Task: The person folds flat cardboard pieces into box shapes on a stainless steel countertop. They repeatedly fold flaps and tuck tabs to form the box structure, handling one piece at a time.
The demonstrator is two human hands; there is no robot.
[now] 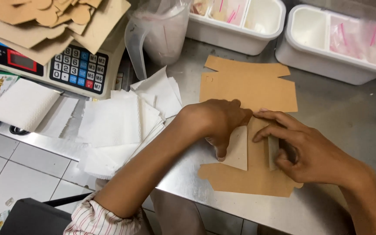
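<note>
Flat brown cardboard cutout (pixel 249 91) lies on the steel counter (pixel 349 113), beside a stack of white paper sheets (pixel 114 126). Left hand (pixel 216 122) curled, fingers pressing down a folded flap. Right hand (pixel 301 148) half closed, pinching the opposite flap upright.
</note>
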